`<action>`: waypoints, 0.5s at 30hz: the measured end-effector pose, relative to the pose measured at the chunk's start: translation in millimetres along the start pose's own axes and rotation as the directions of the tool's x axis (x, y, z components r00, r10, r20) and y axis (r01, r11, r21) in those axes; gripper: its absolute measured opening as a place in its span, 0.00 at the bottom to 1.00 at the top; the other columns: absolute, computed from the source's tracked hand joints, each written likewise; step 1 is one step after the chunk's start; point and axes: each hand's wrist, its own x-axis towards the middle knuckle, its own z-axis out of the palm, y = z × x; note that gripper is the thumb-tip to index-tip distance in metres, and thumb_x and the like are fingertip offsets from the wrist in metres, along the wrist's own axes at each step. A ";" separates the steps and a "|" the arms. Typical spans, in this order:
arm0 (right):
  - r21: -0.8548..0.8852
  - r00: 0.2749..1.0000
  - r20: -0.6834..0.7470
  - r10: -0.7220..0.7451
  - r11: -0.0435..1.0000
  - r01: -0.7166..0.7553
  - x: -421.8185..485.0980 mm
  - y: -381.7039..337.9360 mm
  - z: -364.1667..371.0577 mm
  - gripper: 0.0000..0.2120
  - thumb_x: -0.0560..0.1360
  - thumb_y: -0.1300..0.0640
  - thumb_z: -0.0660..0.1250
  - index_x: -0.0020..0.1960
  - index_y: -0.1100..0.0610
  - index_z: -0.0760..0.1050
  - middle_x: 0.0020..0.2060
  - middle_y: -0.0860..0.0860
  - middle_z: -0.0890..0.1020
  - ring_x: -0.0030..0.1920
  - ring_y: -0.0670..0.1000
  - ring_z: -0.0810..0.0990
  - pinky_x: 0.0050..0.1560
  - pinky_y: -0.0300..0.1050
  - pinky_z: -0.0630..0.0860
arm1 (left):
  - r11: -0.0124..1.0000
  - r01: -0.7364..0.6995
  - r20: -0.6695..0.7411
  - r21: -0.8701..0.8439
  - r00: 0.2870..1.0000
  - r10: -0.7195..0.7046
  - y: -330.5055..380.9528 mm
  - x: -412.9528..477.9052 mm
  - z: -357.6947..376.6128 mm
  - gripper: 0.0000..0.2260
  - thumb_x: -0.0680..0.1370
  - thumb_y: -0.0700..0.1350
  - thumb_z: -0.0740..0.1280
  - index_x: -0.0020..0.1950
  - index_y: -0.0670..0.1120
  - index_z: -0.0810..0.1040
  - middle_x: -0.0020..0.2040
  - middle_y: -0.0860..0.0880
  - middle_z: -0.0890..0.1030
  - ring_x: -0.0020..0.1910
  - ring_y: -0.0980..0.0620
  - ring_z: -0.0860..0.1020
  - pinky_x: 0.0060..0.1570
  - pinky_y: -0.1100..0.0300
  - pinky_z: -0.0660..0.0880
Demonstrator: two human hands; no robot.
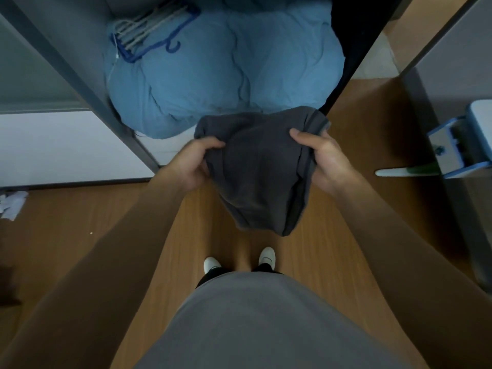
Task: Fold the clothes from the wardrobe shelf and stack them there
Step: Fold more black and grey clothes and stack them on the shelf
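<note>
Here, your left hand [195, 162] and right hand [323, 158] curl their fingers [213, 144] round the edges of the grey garment [255, 171], which hangs between them above the floor [332, 235]. At twelve o'clock a blue duvet [226, 75] fills the wardrobe [80, 83], with hangers [149, 33] at eleven.

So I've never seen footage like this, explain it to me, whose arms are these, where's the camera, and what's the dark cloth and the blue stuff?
There is no machine here. The single picture comes from a wide-angle camera worn on a person's head, looking down, so the arms are their own. The left hand and right hand each grip a dark grey garment, held in the air above the wooden floor. In front stands an open wardrobe holding bulky blue bedding with a bundle of hangers lying on it. The white shoes below are theirs.
</note>
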 end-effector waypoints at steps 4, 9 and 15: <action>-0.148 0.994 0.095 0.050 0.988 -0.036 -6.6 0.3 -10.6 0.18 0.75 0.63 0.71 0.62 0.51 0.75 0.57 0.51 0.85 0.59 0.53 0.83 0.59 0.49 0.79 | 0.937 -0.052 -0.029 -0.346 0.999 0.045 13.9 0.0 -2.4 0.15 0.77 0.46 0.66 0.59 0.41 0.84 0.58 0.41 0.84 0.55 0.44 0.84 0.51 0.53 0.81; 0.081 0.986 0.166 0.018 0.996 -0.032 -8.7 11.2 -4.5 0.21 0.75 0.66 0.68 0.67 0.56 0.74 0.62 0.57 0.82 0.62 0.58 0.81 0.63 0.56 0.77 | 0.987 0.094 -0.174 -0.132 0.978 -0.117 -0.7 5.9 -8.3 0.23 0.81 0.63 0.59 0.60 0.46 0.79 0.61 0.47 0.82 0.49 0.52 0.82 0.49 0.59 0.75; 0.143 0.980 0.200 -0.007 0.989 -0.023 -8.9 8.2 2.1 0.23 0.76 0.71 0.63 0.69 0.59 0.72 0.64 0.59 0.79 0.65 0.60 0.78 0.68 0.60 0.73 | 0.966 -0.075 0.279 -0.249 0.949 0.146 -10.0 -2.5 -17.6 0.26 0.83 0.59 0.52 0.78 0.46 0.63 0.76 0.44 0.69 0.74 0.44 0.68 0.71 0.45 0.66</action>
